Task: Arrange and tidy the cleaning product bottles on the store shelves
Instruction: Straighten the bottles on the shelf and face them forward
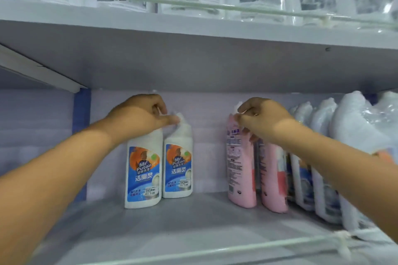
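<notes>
While both arms reach into the grey metal shelf point(193, 217), your left hand point(142, 114) curls over the tops of two white plastic toilet-cleaner bottles with blue-and-orange labels point(143, 170), pinching the farther one's angled neck. Your right hand point(262, 120) grips the cap of a pink plastic bottle point(241, 167), standing beside another pink one.

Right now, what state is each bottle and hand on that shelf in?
Left hand: grips the tops of both white bottles.
Left white bottle: upright, label forward.
Right white bottle: upright, touching the left one.
Right hand: grips the pink bottle's top.
Left pink bottle: upright, back label showing.
Right pink bottle: upright beside it.
Wrapped bottles: upright in a row, far right.
</notes>
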Demonstrator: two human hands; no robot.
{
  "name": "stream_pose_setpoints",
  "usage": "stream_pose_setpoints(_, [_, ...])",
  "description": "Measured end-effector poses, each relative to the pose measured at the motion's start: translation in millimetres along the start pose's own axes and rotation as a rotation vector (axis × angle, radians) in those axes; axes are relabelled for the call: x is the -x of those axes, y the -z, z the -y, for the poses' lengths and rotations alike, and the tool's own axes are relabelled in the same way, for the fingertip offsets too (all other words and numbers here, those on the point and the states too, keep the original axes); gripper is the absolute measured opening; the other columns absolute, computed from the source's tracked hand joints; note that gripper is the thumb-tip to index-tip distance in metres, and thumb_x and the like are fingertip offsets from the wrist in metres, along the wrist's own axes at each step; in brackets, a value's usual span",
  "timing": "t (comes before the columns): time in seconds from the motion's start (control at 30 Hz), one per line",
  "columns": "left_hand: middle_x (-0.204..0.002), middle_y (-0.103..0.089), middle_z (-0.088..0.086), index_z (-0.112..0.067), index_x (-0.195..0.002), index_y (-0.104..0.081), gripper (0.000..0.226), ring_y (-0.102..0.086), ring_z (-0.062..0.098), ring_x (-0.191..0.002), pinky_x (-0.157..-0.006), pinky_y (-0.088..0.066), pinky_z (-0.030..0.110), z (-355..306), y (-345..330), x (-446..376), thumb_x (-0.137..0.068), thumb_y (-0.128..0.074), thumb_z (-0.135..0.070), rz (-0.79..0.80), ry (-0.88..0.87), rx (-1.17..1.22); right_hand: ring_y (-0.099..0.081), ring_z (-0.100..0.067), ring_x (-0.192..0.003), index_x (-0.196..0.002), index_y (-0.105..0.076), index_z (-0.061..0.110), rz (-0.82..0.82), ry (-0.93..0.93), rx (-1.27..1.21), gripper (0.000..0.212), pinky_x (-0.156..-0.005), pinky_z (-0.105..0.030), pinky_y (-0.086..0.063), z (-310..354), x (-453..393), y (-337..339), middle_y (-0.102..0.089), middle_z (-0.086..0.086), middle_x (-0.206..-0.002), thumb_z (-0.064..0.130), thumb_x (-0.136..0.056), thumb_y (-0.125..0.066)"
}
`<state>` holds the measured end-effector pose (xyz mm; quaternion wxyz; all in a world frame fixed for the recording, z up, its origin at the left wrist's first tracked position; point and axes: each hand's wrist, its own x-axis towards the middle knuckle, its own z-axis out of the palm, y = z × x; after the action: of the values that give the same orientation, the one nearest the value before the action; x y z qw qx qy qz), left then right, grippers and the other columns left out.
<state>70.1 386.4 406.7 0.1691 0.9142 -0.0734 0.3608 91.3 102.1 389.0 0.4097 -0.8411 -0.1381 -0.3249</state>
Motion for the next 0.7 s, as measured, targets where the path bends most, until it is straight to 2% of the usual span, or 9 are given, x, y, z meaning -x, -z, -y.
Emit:
stream_pose_setpoints(0.03, [-0.096, -0.065, -0.009, -0.030, -0.102, -0.065, 0.046, -0.064, 0.011, -0.087, -0.070, -0.047, 0.027, -17, -6, -1, -0.077, -0.073, -0.068, 0.026, -0.037, 0.167, -0.069, -0.030, -0.077, -0.107, -0.064, 0.018, -0.066, 0.005, 0.042, 0.019, -0.073, -0.035, -0.059, -2, 1, 12, -0.075, -0.006, -0.100, 0.029, -0.093, -0.070])
stream_pose_setpoints(0.1, [-0.104, -0.068, -0.008, -0.030, -0.113, -0.063, 0.054, -0.067, 0.013, -0.091, -0.076, -0.050, 0.028, -50, -22, -9, -0.076, -0.075, -0.067, 0.127, -0.051, 0.294, -0.065, -0.026, -0.096, -0.119, -0.062, 0.017, -0.162, 0.005, 0.108, 0.030, -0.081, -0.029, -0.051, -8, -1, 28, -0.068, -0.004, -0.119, 0.031, -0.094, -0.069])
stream_pose_setpoints(0.17, [-0.119, -0.066, -0.007, -0.032, -0.133, -0.053, 0.085, -0.066, 0.014, -0.101, -0.091, -0.054, 0.033, -77, -44, -22, -0.066, -0.073, -0.080, 0.235, -0.030, 0.295, -0.061, -0.029, -0.115, -0.136, -0.053, 0.013, -0.175, -0.041, 0.152, 0.048, -0.090, -0.027, -0.045, -15, -4, 33, -0.057, -0.007, -0.134, 0.032, -0.094, -0.069])
stream_pose_setpoints(0.23, [-0.132, -0.061, -0.004, -0.031, -0.149, -0.039, 0.111, -0.066, 0.016, -0.104, -0.099, -0.054, 0.038, -98, -65, -35, -0.058, -0.073, -0.085, 0.307, 0.001, 0.311, -0.060, -0.034, -0.118, -0.145, -0.041, 0.012, -0.128, -0.107, 0.145, 0.061, -0.094, -0.030, -0.048, -19, -5, 30, -0.050, -0.013, -0.141, 0.034, -0.094, -0.067])
stream_pose_setpoints(0.37, [-0.142, -0.053, -0.007, -0.035, -0.158, -0.014, 0.115, -0.060, 0.018, -0.118, -0.106, -0.050, 0.043, -126, -100, -40, -0.069, -0.084, -0.053, 0.564, 0.028, 0.422, -0.059, -0.033, -0.115, -0.155, -0.019, 0.006, 0.035, -0.260, 0.129, 0.074, -0.080, -0.028, -0.044, -27, -1, 12, -0.050, -0.016, -0.142, 0.027, -0.097, -0.059])
stream_pose_setpoints(0.43, [-0.137, -0.053, -0.008, -0.038, -0.156, -0.006, 0.114, -0.061, 0.017, -0.118, -0.104, -0.053, 0.042, -131, -117, -36, -0.074, -0.086, -0.039, 0.564, 0.033, 0.477, -0.061, -0.031, -0.105, -0.156, -0.014, 0.005, 0.074, -0.263, 0.111, 0.077, -0.079, -0.029, -0.048, -38, 1, 3, -0.057, -0.016, -0.133, 0.027, -0.097, -0.058])
stream_pose_setpoints(0.53, [-0.128, -0.060, -0.007, -0.042, -0.156, -0.001, 0.118, -0.065, 0.015, -0.109, -0.093, -0.060, 0.041, -126, -134, -33, -0.077, -0.087, -0.028, 0.457, 0.021, 0.568, -0.061, -0.022, -0.083, -0.143, -0.029, 0.006, 0.077, -0.260, 0.102, 0.059, -0.062, -0.029, -0.047, -51, 6, 5, -0.060, -0.009, -0.107, 0.029, -0.098, -0.059])
stream_pose_setpoints(0.63, [-0.121, -0.066, -0.001, -0.052, -0.152, -0.002, 0.118, -0.070, 0.020, -0.104, -0.086, -0.063, 0.044, -114, -126, -24, -0.074, -0.086, -0.029, 0.437, 0.034, 0.585, -0.060, -0.021, -0.082, -0.134, -0.038, 0.010, 0.079, -0.233, 0.086, 0.047, -0.062, -0.028, -0.046, -54, 14, 15, -0.059, -0.006, -0.104, 0.027, -0.096, -0.061])
stream_pose_setpoints(0.7, [-0.116, -0.067, 0.002, -0.053, -0.147, -0.006, 0.108, -0.073, 0.017, -0.091, -0.069, -0.064, 0.032, -103, -110, -13, -0.079, -0.084, -0.024, 0.449, 0.034, 0.603, -0.062, -0.018, -0.077, -0.117, -0.050, 0.014, 0.089, -0.195, -0.007, 0.033, -0.059, -0.026, -0.049, -51, 22, 22, -0.064, -0.004, -0.096, 0.026, -0.091, -0.066])
